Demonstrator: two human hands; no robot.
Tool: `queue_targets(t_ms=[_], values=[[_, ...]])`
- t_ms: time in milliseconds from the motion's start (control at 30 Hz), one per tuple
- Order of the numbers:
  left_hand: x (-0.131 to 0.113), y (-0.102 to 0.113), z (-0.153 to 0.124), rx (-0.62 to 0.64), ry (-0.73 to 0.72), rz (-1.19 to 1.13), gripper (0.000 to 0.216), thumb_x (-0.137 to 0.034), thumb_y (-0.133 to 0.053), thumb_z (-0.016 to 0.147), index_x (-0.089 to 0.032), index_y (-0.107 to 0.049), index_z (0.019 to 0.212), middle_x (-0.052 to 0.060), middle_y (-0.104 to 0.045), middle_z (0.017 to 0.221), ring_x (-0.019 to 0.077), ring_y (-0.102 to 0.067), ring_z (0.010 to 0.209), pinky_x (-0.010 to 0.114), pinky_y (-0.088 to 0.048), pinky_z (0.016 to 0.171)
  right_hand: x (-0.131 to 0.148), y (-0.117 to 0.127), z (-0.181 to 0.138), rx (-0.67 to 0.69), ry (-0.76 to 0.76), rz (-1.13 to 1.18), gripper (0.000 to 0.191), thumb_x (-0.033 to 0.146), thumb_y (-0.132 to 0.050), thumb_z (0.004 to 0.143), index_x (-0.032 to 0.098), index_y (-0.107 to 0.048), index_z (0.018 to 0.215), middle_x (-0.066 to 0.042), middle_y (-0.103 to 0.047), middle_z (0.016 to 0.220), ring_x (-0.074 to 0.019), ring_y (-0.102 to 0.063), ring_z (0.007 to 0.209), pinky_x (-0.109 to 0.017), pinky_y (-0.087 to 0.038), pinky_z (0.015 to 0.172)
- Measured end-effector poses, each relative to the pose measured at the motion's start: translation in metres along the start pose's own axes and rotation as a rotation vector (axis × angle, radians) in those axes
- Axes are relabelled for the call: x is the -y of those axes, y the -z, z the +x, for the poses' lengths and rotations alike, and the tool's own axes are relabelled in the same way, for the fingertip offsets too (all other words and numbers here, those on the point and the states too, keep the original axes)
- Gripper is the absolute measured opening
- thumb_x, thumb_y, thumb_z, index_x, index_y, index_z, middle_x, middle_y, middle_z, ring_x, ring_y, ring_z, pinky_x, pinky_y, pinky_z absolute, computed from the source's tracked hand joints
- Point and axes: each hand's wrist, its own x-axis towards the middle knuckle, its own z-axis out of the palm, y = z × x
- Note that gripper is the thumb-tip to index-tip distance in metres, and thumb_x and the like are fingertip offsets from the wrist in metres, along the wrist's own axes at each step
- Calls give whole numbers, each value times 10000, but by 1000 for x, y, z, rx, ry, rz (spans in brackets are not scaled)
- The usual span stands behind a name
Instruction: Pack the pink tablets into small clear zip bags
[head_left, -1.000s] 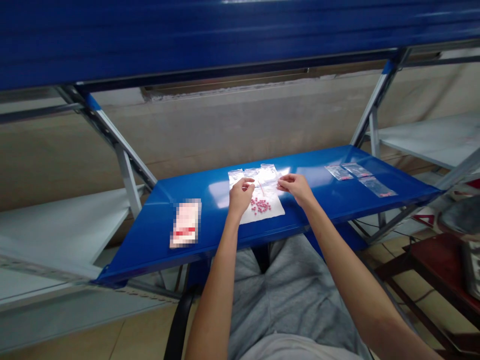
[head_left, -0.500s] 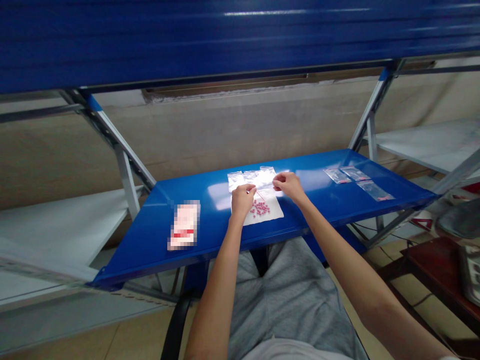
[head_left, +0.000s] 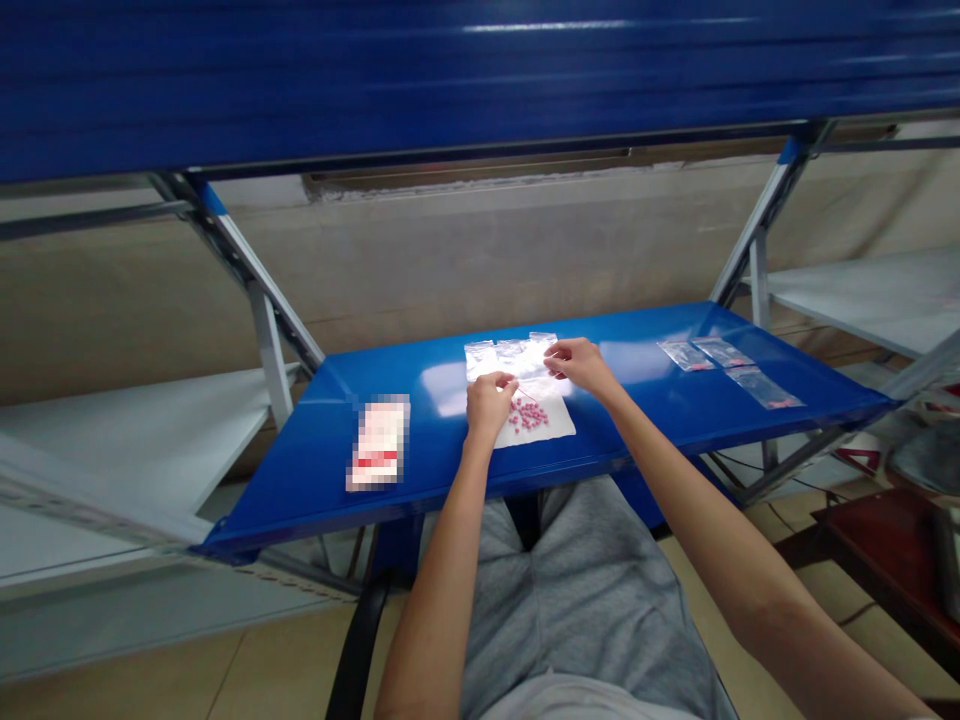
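"How far had we got?"
"Three clear plastic bags with red contents (head_left: 757, 384) lay toward the glossy blue table's (head_left: 675, 395) right edge, apparently finished. Small round pink-red beads (head_left: 529, 414), loose on a white sheet (head_left: 559, 426) near the front edge, seemed left over."
"Our hands?"
"Our left hand (head_left: 489, 402) pinched a thin red cord (head_left: 527, 393); our right hand (head_left: 583, 362) was nearly closed, contents unclear."

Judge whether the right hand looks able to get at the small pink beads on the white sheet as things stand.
Probably yes: the right hand is close by, and the small pink beads lie uncovered on their right side; the left hand, at their left edge, blocks little.
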Motion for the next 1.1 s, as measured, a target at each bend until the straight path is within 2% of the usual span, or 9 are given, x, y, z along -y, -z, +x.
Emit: queue_targets(t_ms=[267,567,933,1100], values=[[1,3,-6,-16,10,9,127,-232,-722,880,-212,-818,961,83,-818,1019,233,-741,974,348,-527,969,-2,2,3,21,15,-23,61,152,-712,713,173,-739,764,-21,-723,641,-160,-686,593,-268,-562,616],[2,2,-11,-36,-2,15,120,-224,-710,892,-212,-811,957,82,-817,1010,248,-744,1006,352,-522,972,1,1,0,41,39,-54,48,174,-685,743,176,-733,746,-31,-723,652,-156,-669,587,-262,-546,589],[7,0,-14,-64,-25,10,120,-236,-704,904,-208,-805,962,88,-813,1026,254,-739,1020,349,-513,974,-3,-5,1,52,125,-149,151,117,-608,754,179,-697,859,-26,-722,721,-160,-668,642,-260,-489,619],[7,0,-15,-71,-24,11,124,-243,-708,903,-207,-807,968,89,-813,1024,257,-740,1013,346,-515,962,-1,-6,-1,66,176,-210,266,61,-571,756,183,-679,967,-11,-718,729,-158,-676,674,-249,-458,629]])
